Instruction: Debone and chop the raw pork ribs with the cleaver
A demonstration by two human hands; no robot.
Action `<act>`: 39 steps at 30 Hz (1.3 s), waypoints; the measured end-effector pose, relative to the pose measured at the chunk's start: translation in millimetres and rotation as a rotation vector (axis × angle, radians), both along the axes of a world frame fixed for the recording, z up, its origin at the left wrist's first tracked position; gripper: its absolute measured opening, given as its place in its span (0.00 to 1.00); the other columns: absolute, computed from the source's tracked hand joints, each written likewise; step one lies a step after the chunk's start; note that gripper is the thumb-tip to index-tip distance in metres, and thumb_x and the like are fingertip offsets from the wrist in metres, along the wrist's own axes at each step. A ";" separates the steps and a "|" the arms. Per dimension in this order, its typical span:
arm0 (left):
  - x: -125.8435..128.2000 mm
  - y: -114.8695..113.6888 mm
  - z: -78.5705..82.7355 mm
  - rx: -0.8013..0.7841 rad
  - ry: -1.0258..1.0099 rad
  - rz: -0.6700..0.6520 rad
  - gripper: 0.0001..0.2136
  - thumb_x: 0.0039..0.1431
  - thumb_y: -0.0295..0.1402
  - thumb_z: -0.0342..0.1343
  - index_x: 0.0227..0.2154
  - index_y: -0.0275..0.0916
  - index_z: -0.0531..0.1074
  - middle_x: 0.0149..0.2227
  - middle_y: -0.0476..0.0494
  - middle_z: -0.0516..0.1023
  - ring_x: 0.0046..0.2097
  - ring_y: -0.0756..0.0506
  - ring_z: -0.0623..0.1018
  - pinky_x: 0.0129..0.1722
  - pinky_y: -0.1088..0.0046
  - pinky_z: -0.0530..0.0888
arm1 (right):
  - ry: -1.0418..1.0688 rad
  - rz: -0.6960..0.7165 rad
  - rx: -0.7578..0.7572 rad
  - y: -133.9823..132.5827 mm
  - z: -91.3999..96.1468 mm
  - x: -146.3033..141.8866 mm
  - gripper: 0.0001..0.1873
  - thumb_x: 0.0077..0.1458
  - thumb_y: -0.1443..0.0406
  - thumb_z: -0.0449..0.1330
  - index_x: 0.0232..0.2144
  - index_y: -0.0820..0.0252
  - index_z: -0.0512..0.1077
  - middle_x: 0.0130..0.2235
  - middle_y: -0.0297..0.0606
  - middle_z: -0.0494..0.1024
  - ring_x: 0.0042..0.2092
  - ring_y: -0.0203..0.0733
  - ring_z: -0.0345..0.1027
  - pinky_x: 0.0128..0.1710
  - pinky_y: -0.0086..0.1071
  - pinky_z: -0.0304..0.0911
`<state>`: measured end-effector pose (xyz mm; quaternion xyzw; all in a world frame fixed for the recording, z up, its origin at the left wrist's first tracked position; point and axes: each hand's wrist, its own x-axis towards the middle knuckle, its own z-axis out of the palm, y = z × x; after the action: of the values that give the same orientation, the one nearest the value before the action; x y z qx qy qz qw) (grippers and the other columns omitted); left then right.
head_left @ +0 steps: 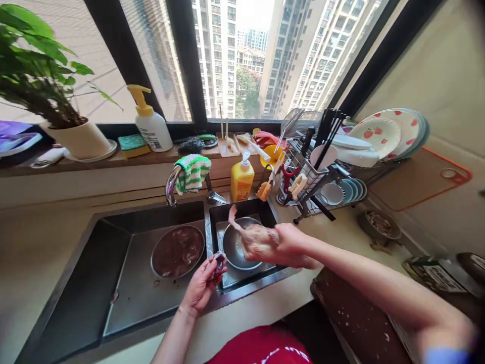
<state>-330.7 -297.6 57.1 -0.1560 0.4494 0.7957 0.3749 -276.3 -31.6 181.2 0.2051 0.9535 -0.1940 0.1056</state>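
Observation:
My right hand (291, 241) is closed around a plucked, pale-skinned bird carcass (257, 242), lifted over the small right sink basin. A thin limb or neck of the carcass points up toward the faucet. Below it in that basin sits a metal bowl (230, 253). My left hand (202, 285) is at the basin's near left edge, its fingers curled on a small dark red piece of meat (220, 263), possibly offal. In the larger left basin rests a round bowl (152, 262) of murky dark red liquid with pieces in it.
A faucet (171, 189) draped with a striped cloth (193, 173) stands behind the basins. A yellow pump bottle (242, 179) and a loaded dish rack (303, 187) are to its right. At lower right lies a brown board (352, 313) with scraps; a bowl (373, 230) stands farther back.

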 end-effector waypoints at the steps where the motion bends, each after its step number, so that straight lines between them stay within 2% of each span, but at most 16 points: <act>1: -3.2 -4.1 0.6 -0.004 0.003 0.002 0.15 0.49 0.27 0.59 0.42 0.37 0.68 0.37 0.43 0.77 0.31 0.50 0.77 0.26 0.80 0.73 | -0.016 0.030 -0.013 -7.2 -15.6 -15.5 0.26 0.21 0.43 0.65 0.16 0.58 0.71 0.21 0.35 0.72 0.26 0.39 0.67 0.25 0.27 0.56; 3: -7.8 -8.5 3.1 0.007 0.000 -0.005 0.14 0.48 0.26 0.59 0.40 0.36 0.68 0.35 0.43 0.77 0.31 0.51 0.77 0.27 0.81 0.73 | 0.002 0.144 0.024 -18.0 -49.0 -38.3 0.30 0.24 0.41 0.63 0.21 0.59 0.72 0.27 0.40 0.74 0.32 0.44 0.68 0.32 0.29 0.59; 5: -9.4 -8.2 7.0 0.023 -0.005 -0.018 0.13 0.49 0.26 0.59 0.39 0.35 0.68 0.35 0.43 0.77 0.32 0.50 0.77 0.28 0.80 0.74 | 0.015 0.174 0.045 -26.7 -81.3 -51.4 0.31 0.25 0.43 0.65 0.26 0.63 0.73 0.32 0.46 0.75 0.38 0.49 0.67 0.39 0.33 0.59; 7: -9.2 -4.3 10.6 0.034 -0.014 -0.023 0.12 0.49 0.26 0.59 0.39 0.35 0.68 0.34 0.43 0.77 0.32 0.50 0.77 0.30 0.79 0.74 | 0.027 0.161 0.033 -34.5 -107.6 -56.0 0.28 0.30 0.49 0.67 0.31 0.65 0.72 0.37 0.50 0.73 0.42 0.52 0.65 0.43 0.37 0.58; 10: -7.7 5.1 13.6 0.055 -0.033 -0.016 0.12 0.49 0.26 0.59 0.38 0.35 0.67 0.32 0.44 0.76 0.32 0.50 0.78 0.32 0.78 0.75 | 0.079 0.143 -0.021 -43.6 -130.1 -46.8 0.17 0.41 0.61 0.64 0.35 0.63 0.71 0.41 0.48 0.72 0.44 0.49 0.63 0.43 0.37 0.58; 13: -5.1 17.1 13.9 0.083 -0.056 -0.047 0.13 0.49 0.26 0.59 0.39 0.36 0.67 0.32 0.44 0.76 0.33 0.49 0.77 0.33 0.77 0.75 | 0.169 0.103 -0.094 -47.2 -134.6 -15.7 0.05 0.50 0.67 0.57 0.32 0.58 0.72 0.38 0.40 0.73 0.43 0.42 0.64 0.43 0.32 0.58; 17: 3.8 38.6 15.2 0.078 -0.068 -0.188 0.15 0.47 0.27 0.61 0.39 0.37 0.68 0.33 0.46 0.75 0.32 0.51 0.76 0.31 0.79 0.73 | 0.258 -0.089 -0.135 -39.6 -131.7 63.0 0.09 0.53 0.67 0.52 0.28 0.56 0.72 0.36 0.37 0.74 0.42 0.40 0.66 0.43 0.33 0.61; 19: 11.5 52.7 16.9 0.065 -0.051 -0.251 0.18 0.45 0.26 0.62 0.41 0.39 0.68 0.36 0.48 0.75 0.32 0.52 0.76 0.33 0.79 0.73 | 0.270 -0.249 -0.108 -29.5 -131.0 117.1 0.10 0.54 0.65 0.51 0.29 0.56 0.72 0.37 0.38 0.74 0.41 0.41 0.67 0.42 0.34 0.62; 22: 27.2 80.6 18.0 0.034 -0.014 -0.351 0.23 0.41 0.27 0.64 0.44 0.42 0.67 0.39 0.48 0.75 0.34 0.52 0.76 0.37 0.77 0.73 | 0.274 -0.527 -0.005 -7.7 -132.2 213.0 0.13 0.56 0.62 0.47 0.35 0.56 0.71 0.39 0.41 0.74 0.42 0.43 0.67 0.43 0.36 0.63; 26: 62.7 133.4 15.6 -0.016 0.087 -0.608 0.22 0.39 0.31 0.65 0.40 0.37 0.67 0.35 0.46 0.75 0.33 0.49 0.76 0.39 0.72 0.72 | 0.239 -0.866 0.209 22.1 -142.7 348.3 0.16 0.54 0.61 0.47 0.39 0.62 0.69 0.41 0.48 0.73 0.45 0.49 0.65 0.47 0.44 0.60; 29: 101.9 188.8 11.1 -0.052 0.328 -0.793 0.19 0.41 0.35 0.63 0.37 0.36 0.67 0.29 0.47 0.73 0.30 0.50 0.74 0.35 0.72 0.71 | 0.130 -0.955 0.382 37.5 -156.9 426.6 0.17 0.51 0.61 0.49 0.41 0.64 0.68 0.42 0.48 0.72 0.45 0.51 0.65 0.47 0.45 0.59; 32: 147.5 256.1 3.7 -0.143 0.736 -0.974 0.12 0.44 0.34 0.60 0.33 0.36 0.67 0.24 0.52 0.69 0.27 0.52 0.69 0.30 0.76 0.66 | 0.083 -0.937 0.387 49.4 -164.9 469.3 0.17 0.52 0.62 0.49 0.43 0.63 0.67 0.43 0.46 0.72 0.45 0.49 0.65 0.47 0.42 0.59; 35: 190.9 318.8 -5.5 -0.251 1.131 -1.116 0.08 0.47 0.32 0.57 0.32 0.38 0.68 0.25 0.52 0.69 0.28 0.51 0.68 0.30 0.76 0.63 | 0.050 -0.898 0.336 64.3 -162.6 483.6 0.16 0.53 0.64 0.50 0.45 0.60 0.66 0.44 0.44 0.71 0.45 0.47 0.65 0.45 0.39 0.61; 37: 212.0 348.3 -11.7 -0.341 1.367 -1.182 0.08 0.47 0.32 0.57 0.31 0.39 0.69 0.28 0.48 0.72 0.33 0.47 0.70 0.34 0.73 0.64 | 0.013 -0.862 0.287 76.2 -158.1 485.2 0.17 0.53 0.66 0.50 0.46 0.59 0.65 0.44 0.44 0.71 0.44 0.46 0.66 0.44 0.37 0.62; 39: 223.3 364.9 -17.0 -0.451 1.578 -1.217 0.07 0.46 0.33 0.58 0.31 0.39 0.70 0.32 0.44 0.74 0.40 0.42 0.69 0.40 0.68 0.63 | -0.054 -0.815 0.238 87.2 -153.6 483.5 0.20 0.52 0.67 0.51 0.49 0.57 0.64 0.43 0.43 0.70 0.42 0.45 0.68 0.41 0.35 0.63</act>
<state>-107.4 67.3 40.1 0.6003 0.7107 0.2431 0.2746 207.2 55.6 27.7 0.5810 0.8071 -0.1028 0.0209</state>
